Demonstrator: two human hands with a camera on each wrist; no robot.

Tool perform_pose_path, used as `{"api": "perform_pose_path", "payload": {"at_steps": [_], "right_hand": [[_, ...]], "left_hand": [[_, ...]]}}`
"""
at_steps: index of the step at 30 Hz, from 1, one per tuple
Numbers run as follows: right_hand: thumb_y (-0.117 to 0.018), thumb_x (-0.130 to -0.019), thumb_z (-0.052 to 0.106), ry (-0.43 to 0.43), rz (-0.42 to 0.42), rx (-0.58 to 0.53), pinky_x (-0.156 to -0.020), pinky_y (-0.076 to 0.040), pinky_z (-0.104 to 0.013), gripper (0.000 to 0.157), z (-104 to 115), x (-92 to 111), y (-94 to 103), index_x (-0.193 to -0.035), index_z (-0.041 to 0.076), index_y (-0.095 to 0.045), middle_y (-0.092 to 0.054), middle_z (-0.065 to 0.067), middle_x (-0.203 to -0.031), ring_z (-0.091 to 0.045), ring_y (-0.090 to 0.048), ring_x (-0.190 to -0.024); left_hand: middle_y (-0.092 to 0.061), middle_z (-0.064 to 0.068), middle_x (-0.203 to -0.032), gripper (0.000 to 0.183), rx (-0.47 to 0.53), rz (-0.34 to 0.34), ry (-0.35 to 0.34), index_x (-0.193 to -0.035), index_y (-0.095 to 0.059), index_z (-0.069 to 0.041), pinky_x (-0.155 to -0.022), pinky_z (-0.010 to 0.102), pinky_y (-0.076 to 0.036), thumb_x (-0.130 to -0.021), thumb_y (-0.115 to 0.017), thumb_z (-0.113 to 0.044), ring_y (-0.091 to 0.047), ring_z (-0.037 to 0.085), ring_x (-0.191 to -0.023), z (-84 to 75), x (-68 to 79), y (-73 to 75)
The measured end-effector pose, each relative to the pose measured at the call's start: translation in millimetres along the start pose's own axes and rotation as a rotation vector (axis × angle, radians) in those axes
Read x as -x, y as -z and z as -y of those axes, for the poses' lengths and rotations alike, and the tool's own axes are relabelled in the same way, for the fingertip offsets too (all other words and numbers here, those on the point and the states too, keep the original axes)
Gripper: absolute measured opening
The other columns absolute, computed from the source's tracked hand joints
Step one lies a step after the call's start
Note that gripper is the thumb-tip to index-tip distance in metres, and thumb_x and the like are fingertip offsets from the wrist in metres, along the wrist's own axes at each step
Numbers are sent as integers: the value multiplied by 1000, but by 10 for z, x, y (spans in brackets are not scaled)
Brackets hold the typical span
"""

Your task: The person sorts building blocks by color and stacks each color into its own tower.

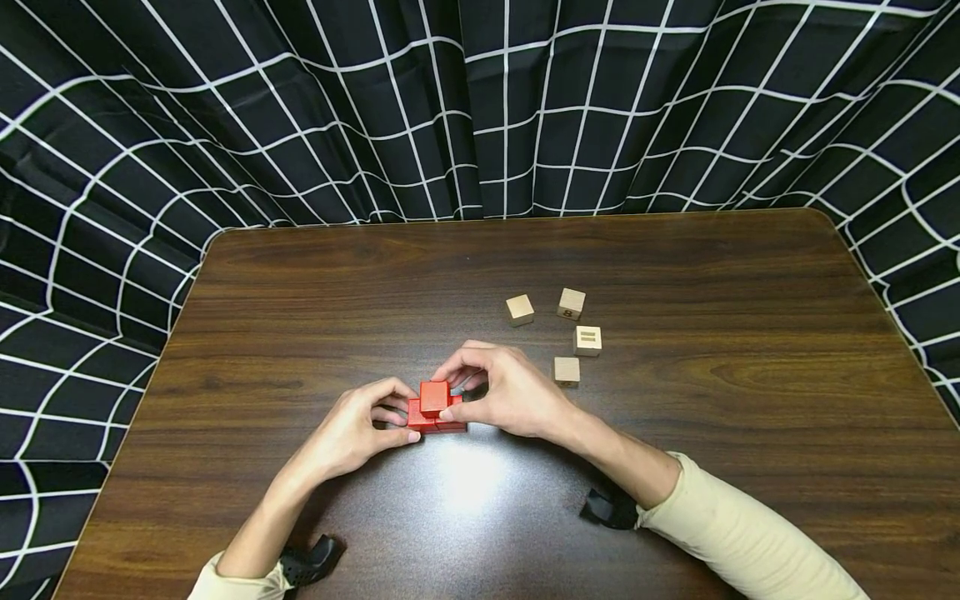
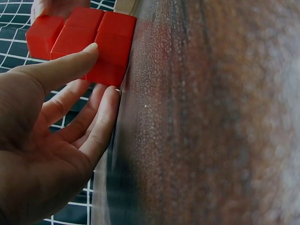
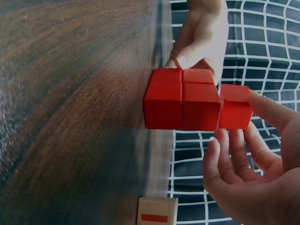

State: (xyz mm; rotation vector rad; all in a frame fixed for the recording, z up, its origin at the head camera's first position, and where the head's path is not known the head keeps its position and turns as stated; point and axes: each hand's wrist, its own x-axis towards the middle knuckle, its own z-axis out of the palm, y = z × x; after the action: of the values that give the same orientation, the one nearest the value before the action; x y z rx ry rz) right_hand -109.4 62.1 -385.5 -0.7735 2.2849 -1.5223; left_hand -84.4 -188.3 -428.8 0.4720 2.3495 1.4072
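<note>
In the head view, a stack of red blocks sits on the table with a single red cube on top. My right hand pinches that top cube between thumb and fingers. At the left end of the stack, my left hand holds the red blocks, thumb along the front and fingers behind. The left wrist view shows the thumb against the blocks' face. Seen in the right wrist view, the top cube lies against the two-layer stack, smaller in outline than the layers below it.
Several light wooden cubes stand beyond my right hand, one marked with two bars and another plain. A wooden cube with a red bar shows in the right wrist view. A black-and-white grid curtain hangs behind the table.
</note>
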Motion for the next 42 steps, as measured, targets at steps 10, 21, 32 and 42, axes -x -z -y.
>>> {"api": "perform_pose_path", "payload": {"at_steps": [10, 21, 32, 42], "right_hand": [[-88, -74, 14, -6, 6, 20, -82, -57, -35, 34, -15, 15, -29, -104, 16, -72, -67, 9, -96, -11, -65, -88], [-87, -75, 14, 10, 19, 34, -83, -56, -30, 35, -23, 27, -28, -107, 14, -71, -67, 8, -100, -9, -65, -91], [-86, -77, 13, 29, 49, 6, -85, -57, -33, 36, -55, 21, -35, -110, 13, -70, -67, 6, -102, -9, -65, -92], [-86, -77, 14, 23, 50, 39, -84, -56, -27, 36, -38, 19, -37, -109, 14, -70, -67, 7, -102, -8, -65, -92]], "left_hand": [[-68, 7, -102, 35, 0, 2, -9, -107, -65, -7, -81, 27, -58, -78, -84, -4, -70, 16, -89, -3, -5, 1], [-68, 7, -103, 36, -14, 4, -25, -108, -65, -6, -81, 27, -59, -77, -84, -3, -70, 16, -89, -10, -8, -2], [-68, 5, -104, 42, -55, -22, -38, -110, -65, -7, -81, 27, -58, -74, -86, -3, -69, 14, -88, -13, -3, -1], [-67, 1, -100, 39, -103, -58, -64, -106, -67, -8, -79, 25, -58, -73, -86, -1, -69, 12, -85, -34, 8, -15]]}}
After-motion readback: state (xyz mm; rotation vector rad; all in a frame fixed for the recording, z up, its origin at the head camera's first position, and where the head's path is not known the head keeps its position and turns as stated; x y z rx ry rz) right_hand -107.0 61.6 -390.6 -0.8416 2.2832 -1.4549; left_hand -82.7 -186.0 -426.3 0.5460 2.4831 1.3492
